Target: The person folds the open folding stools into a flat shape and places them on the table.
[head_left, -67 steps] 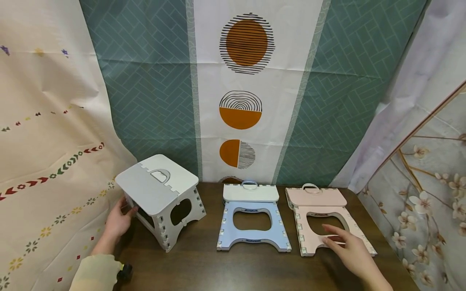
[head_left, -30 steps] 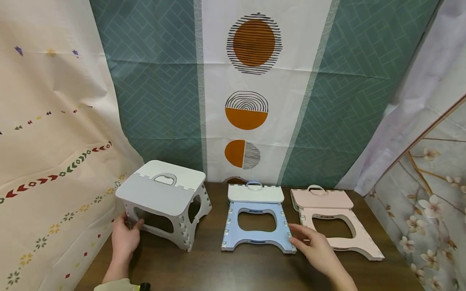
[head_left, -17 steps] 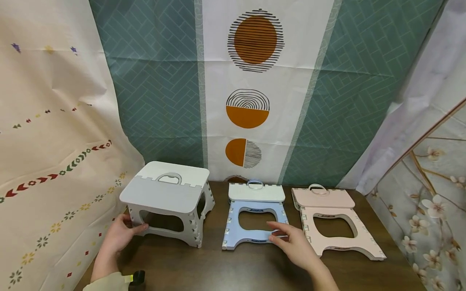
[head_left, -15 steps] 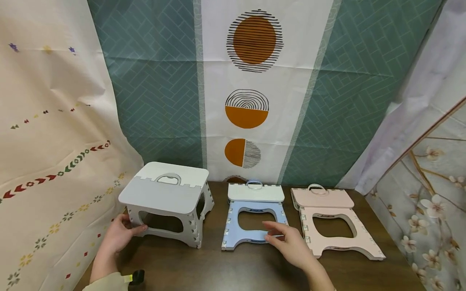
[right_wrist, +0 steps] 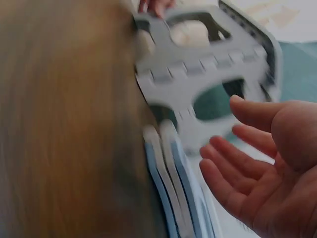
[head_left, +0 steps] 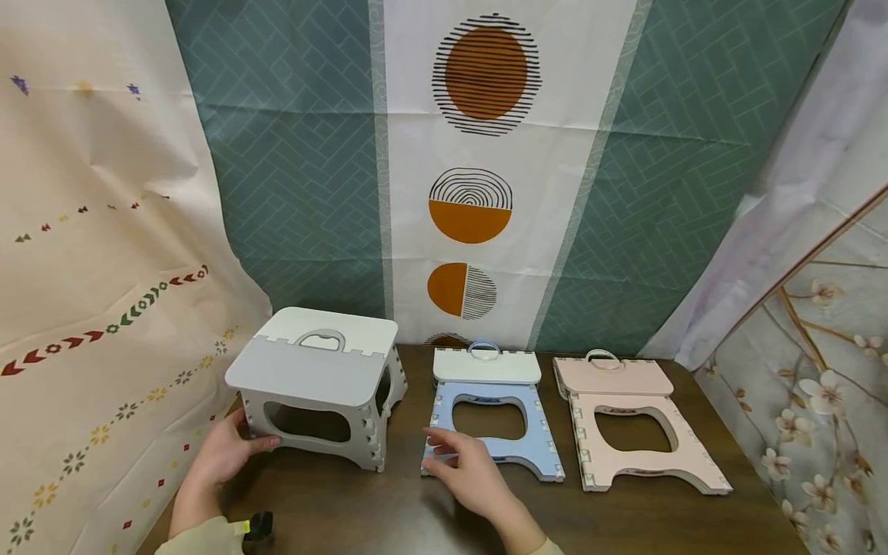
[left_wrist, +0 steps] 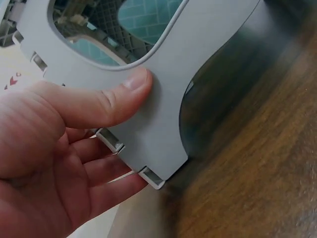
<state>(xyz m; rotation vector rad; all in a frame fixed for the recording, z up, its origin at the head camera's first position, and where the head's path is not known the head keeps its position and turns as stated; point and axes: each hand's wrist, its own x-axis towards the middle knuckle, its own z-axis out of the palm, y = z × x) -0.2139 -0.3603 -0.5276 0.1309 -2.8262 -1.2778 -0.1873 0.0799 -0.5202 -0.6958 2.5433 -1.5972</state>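
Note:
A grey and white folding step stool [head_left: 305, 374] stands unfolded at the left of the table. My left hand [head_left: 225, 453] grips its front left leg. In the left wrist view the thumb of that hand [left_wrist: 106, 106] presses the outer face of the leg panel [left_wrist: 163, 84], while the other fingers curl behind its edge. A blue and white folding stool [head_left: 544, 451] lies folded flat in the middle. My right hand [head_left: 472, 474] is over its lower left corner, fingers loosely bent and holding nothing. The right wrist view shows that hand [right_wrist: 262, 163] beside the blurred folded stool [right_wrist: 168, 188].
To the right lies a pink folding stool [head_left: 617, 378], folded flat with its handle toward the back. All three stools are on a dark wooden table [head_left: 388, 516]. A patterned curtain [head_left: 472, 231] hangs behind, and printed cloths line both sides.
My right hand has swept left from the pink stool across the blue one. The grey stool has turned to face front more squarely, with my left hand still at its left leg.

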